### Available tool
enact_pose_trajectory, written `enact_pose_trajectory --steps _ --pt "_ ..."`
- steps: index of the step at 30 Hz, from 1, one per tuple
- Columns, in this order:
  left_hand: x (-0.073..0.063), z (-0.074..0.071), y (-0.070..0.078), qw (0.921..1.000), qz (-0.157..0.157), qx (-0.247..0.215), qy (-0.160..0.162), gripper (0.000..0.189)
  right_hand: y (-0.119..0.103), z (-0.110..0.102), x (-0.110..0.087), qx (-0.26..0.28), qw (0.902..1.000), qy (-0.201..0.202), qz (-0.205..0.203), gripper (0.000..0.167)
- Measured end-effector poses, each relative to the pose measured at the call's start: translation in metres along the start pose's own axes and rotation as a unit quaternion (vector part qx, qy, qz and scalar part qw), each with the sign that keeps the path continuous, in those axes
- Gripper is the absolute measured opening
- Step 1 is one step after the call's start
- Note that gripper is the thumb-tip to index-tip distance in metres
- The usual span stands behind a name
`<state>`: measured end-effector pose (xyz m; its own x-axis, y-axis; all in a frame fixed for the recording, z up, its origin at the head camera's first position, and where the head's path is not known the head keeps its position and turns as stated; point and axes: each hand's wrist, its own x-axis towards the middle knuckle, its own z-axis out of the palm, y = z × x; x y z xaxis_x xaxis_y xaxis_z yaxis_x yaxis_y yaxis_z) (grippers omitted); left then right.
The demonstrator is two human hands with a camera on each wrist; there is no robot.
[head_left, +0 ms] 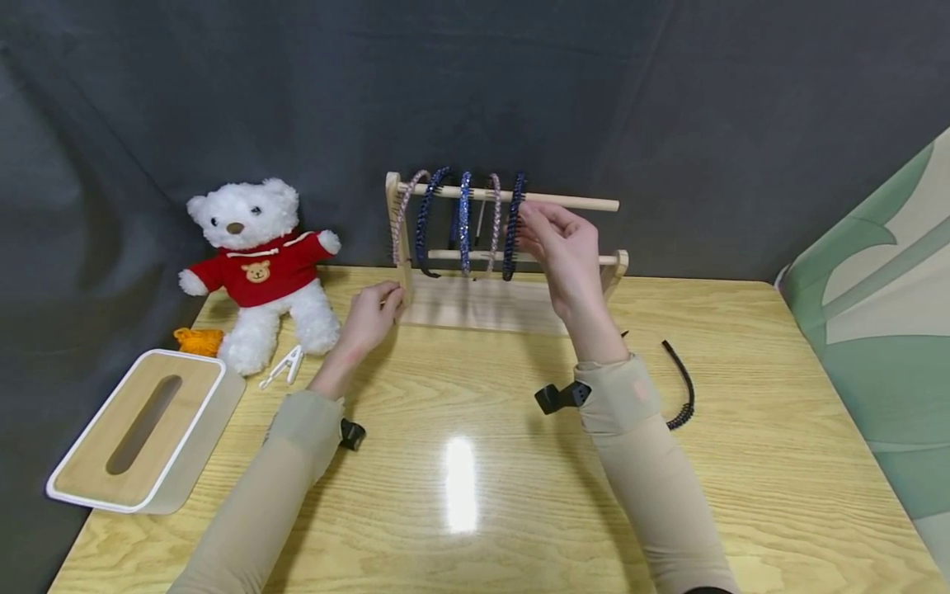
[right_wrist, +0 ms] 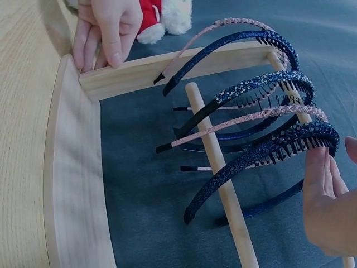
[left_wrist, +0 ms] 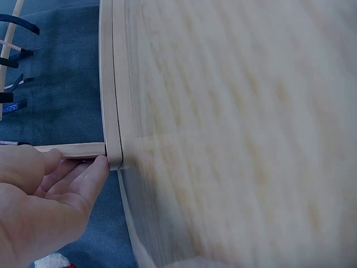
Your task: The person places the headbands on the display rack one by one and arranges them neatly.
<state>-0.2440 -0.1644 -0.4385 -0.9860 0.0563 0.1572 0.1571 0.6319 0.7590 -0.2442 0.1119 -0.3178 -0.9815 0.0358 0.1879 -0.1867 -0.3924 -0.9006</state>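
Observation:
A wooden headband rack (head_left: 490, 301) stands at the back of the table, with several headbands, dark blue, glittery blue and pink, hanging over its upper rod (head_left: 571, 201). My left hand (head_left: 373, 313) pinches the rack's left upright low down, near the base; the left wrist view shows thumb and fingertips on the wood. At the rightmost dark blue headband (head_left: 514, 227) is my right hand (head_left: 567, 247). In the right wrist view its straight fingers (right_wrist: 319, 173) touch this headband's toothed side, while the thumb (right_wrist: 351, 148), partly out of frame, stands apart from the band.
A white teddy bear (head_left: 261, 276) in a red top sits left of the rack. Before it lie a white clip (head_left: 285, 367), an orange item (head_left: 199, 341) and a wood-lidded tissue box (head_left: 189, 441). Another black headband (head_left: 686, 384) lies on the table at right.

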Motion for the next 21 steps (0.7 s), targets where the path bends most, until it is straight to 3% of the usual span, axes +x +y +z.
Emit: enact_pose_trajectory --steps 12,21 --pt "0.0 0.0 0.001 1.0 -0.009 0.0 -0.004 0.031 0.0 -0.005 -0.004 -0.019 0.9998 -0.005 -0.007 0.007" --pt "-0.001 -0.001 0.001 1.0 0.003 0.0 -0.001 0.031 -0.004 -0.014 -0.011 -0.041 0.9987 -0.017 -0.026 0.027"
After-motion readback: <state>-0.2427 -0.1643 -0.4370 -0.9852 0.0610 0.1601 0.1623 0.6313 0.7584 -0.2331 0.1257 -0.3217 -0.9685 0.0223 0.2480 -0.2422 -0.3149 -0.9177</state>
